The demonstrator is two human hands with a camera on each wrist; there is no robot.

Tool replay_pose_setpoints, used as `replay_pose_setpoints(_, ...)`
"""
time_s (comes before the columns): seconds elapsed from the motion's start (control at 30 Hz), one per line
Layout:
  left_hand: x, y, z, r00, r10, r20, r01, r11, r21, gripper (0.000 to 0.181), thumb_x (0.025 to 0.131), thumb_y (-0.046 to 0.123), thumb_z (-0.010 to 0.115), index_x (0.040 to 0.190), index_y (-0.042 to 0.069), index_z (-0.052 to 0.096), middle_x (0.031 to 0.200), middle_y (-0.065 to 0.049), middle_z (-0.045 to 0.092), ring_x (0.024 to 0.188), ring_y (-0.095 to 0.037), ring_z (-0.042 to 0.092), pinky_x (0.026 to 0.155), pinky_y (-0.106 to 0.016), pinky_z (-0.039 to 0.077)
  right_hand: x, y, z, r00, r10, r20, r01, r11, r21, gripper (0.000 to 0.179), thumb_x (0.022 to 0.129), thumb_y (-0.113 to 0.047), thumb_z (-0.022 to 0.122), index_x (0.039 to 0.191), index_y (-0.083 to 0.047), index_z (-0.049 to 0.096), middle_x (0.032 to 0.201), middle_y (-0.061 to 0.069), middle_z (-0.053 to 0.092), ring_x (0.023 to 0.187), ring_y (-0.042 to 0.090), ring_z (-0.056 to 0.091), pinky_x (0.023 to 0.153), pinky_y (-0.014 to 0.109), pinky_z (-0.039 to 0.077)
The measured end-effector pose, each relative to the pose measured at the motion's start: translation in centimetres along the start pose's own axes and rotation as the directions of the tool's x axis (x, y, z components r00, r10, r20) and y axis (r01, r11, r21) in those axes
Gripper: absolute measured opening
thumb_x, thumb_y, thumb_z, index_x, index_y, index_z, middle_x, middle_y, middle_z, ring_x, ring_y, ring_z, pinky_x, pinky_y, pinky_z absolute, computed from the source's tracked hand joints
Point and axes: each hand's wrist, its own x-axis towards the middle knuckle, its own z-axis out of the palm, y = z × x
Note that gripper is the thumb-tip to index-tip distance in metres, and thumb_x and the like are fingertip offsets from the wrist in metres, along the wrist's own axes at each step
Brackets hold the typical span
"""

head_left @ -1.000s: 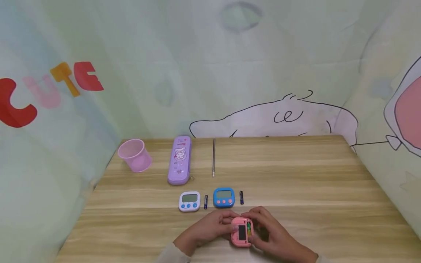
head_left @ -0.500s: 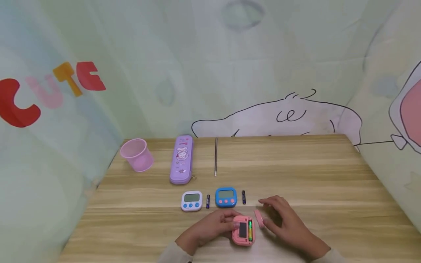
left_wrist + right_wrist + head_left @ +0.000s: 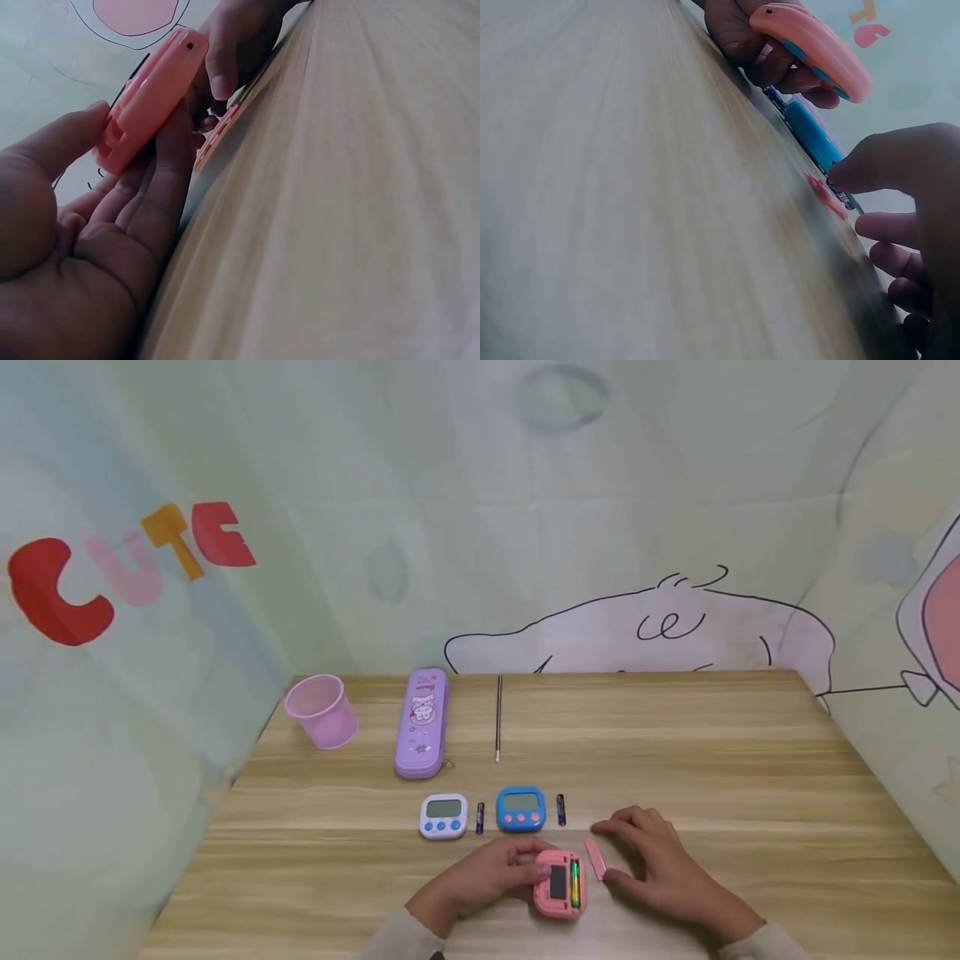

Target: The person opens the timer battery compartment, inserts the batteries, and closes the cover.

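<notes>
My left hand [image 3: 495, 877] holds a pink digital timer [image 3: 551, 906] back side up, thumb on top and fingers beneath. A green battery [image 3: 575, 883] lies in its uncovered slot, beside a dark rectangle on the back. In the left wrist view, the timer [image 3: 154, 97] is tilted and raised off the table. A pink battery cover [image 3: 596, 860] lies on the table right of the timer. Over the cover my right hand [image 3: 656, 868] is spread, thumb and forefinger apart. In the right wrist view, the cover [image 3: 826, 196] rests just past the thumb.
Ahead of the hands lie a white timer [image 3: 443, 817], a blue timer [image 3: 521, 810], a dark battery [image 3: 480, 818] and another dark battery [image 3: 561, 810]. Farther back are a pink cup [image 3: 324, 714], a purple pencil case [image 3: 422, 727] and a black pencil [image 3: 498, 718].
The right hand has moved right, away from the timer, and the pink cover has come to lie on the table, released. The battery slot is now fully visible. The left hand keeps its hold.
</notes>
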Motion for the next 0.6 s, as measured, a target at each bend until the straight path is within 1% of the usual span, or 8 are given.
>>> replay_pose_setpoints(0.1, -0.14, 0.18, -0.07, 1.0, -0.001, -0.01, 0.001, 1.0, 0.003, 0.037, 0.099, 0.022, 0.058, 0.13, 0.002, 0.056, 0.117, -0.012, 0.068, 0.1, -0.023, 0.067, 0.085, -0.034, 0.057, 0.17, 0.0, 0.02, 1.0, -0.02, 0.005, 0.02, 1.0, 0.003, 0.052, 0.079, -0.04, 0.078, 0.127, -0.035, 0.06, 0.118, -0.019, 0.048, 0.107, 0.006, 0.039, 0.086, 0.038, 0.037)
replay_pose_setpoints(0.2, -0.07, 0.17, 0.0, 1.0, -0.007, -0.005, 0.007, 1.0, -0.004, 0.037, 0.099, 0.021, 0.058, 0.131, 0.002, 0.055, 0.118, -0.012, 0.067, 0.1, -0.024, 0.067, 0.086, -0.034, 0.057, -0.05, 0.08, -0.03, 1.0, -0.023, 0.012, 0.023, 1.0, 0.013, 0.051, 0.078, -0.038, 0.078, 0.126, -0.036, 0.06, 0.118, -0.019, 0.048, 0.108, 0.006, 0.039, 0.086, 0.038, 0.037)
replay_pose_setpoints(0.37, -0.18, 0.18, -0.09, 1.0, -0.015, -0.009, 0.015, 1.0, -0.003, 0.037, 0.099, 0.02, 0.058, 0.131, 0.001, 0.055, 0.118, -0.011, 0.067, 0.101, -0.024, 0.067, 0.086, -0.034, 0.057, 0.12, 0.13, -0.05, 0.999, -0.035, 0.033, 0.034, 0.999, 0.016, 0.05, 0.082, -0.043, 0.075, 0.128, -0.037, 0.058, 0.119, -0.017, 0.048, 0.108, 0.006, 0.039, 0.086, 0.037, 0.037)
replay_pose_setpoints(0.6, 0.06, 0.22, -0.13, 1.0, -0.015, -0.001, 0.015, 1.0, -0.019, 0.038, 0.098, 0.024, 0.059, 0.131, 0.004, 0.056, 0.118, -0.01, 0.067, 0.102, -0.024, 0.067, 0.087, -0.034, 0.057, 0.21, 0.09, -0.26, 0.999, -0.026, 0.031, 0.026, 0.999, 0.021, 0.046, 0.082, -0.045, 0.075, 0.125, -0.04, 0.061, 0.116, -0.019, 0.047, 0.106, 0.005, 0.038, 0.083, 0.034, 0.036)
